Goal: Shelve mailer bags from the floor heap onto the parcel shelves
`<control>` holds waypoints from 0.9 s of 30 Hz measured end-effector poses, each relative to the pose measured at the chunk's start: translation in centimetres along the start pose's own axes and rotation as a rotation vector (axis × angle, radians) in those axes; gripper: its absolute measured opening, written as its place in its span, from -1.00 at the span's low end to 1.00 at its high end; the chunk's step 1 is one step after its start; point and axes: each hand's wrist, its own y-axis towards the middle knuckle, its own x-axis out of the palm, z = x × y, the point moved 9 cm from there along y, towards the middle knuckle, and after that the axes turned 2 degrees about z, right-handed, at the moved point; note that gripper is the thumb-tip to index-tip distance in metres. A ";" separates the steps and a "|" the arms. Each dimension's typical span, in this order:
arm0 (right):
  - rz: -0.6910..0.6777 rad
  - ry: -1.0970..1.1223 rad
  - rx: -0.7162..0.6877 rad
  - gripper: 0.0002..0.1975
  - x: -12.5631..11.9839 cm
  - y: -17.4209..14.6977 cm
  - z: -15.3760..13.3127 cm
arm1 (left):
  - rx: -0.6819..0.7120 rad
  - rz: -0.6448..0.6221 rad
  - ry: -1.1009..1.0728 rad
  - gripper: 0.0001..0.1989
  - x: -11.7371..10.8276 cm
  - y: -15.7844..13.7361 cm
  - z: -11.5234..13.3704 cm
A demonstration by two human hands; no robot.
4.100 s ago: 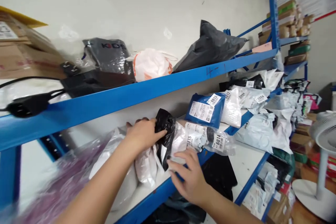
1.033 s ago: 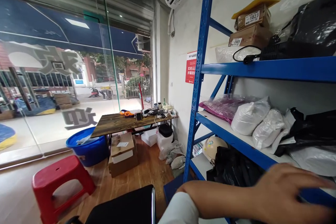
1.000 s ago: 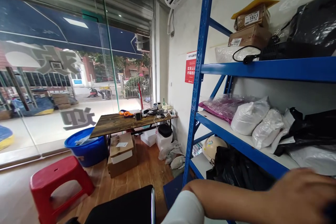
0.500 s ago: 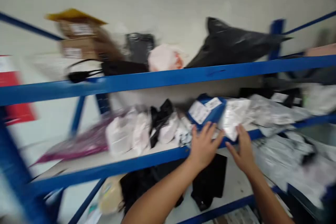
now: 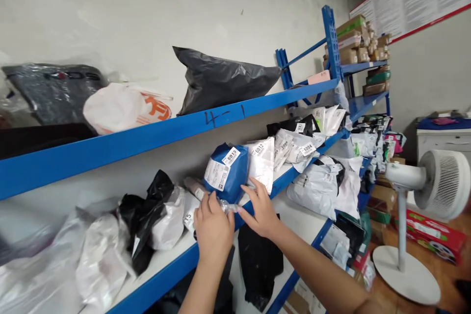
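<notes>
My left hand (image 5: 214, 221) is closed over a clear plastic-wrapped packet (image 5: 227, 205) at the front edge of the middle shelf. Most of that packet is hidden behind my fingers. My right hand (image 5: 261, 212) is beside it with fingers apart, thumb at the packet's right end. Just behind both hands sits a blue parcel (image 5: 238, 176) with a white label marked 6013. A white parcel (image 5: 262, 157) labelled 6012 leans to its right. Left of my left hand is a white parcel (image 5: 189, 210) with a label ending in 15.
The blue upper shelf beam (image 5: 253, 105) runs above my hands, with a dark grey bag (image 5: 224, 78) on top. Black bags (image 5: 259, 265) lie on the shelf below. At the right stand a white fan (image 5: 402, 225) and a red box (image 5: 434, 235) on the floor.
The view has swung right and come nearer the shelf. My hands have moved closer together, below the blue parcel, and the left one has closed on the clear packet.
</notes>
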 end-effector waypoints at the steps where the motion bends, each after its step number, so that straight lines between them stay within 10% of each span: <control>1: 0.005 0.011 0.017 -0.47 0.2 -0.2 0.2 | 0.019 -0.021 -0.001 -0.50 0.1 0.3 -0.2; 22: -0.110 -0.048 -0.132 -0.62 1.3 -0.6 0.4 | 0.100 -0.114 -0.185 -0.58 1.1 0.2 -4.5; 27: 0.155 0.052 -0.101 -0.68 -4.6 -0.5 2.4 | 0.137 0.015 -0.205 -0.52 -1.6 -1.0 -2.1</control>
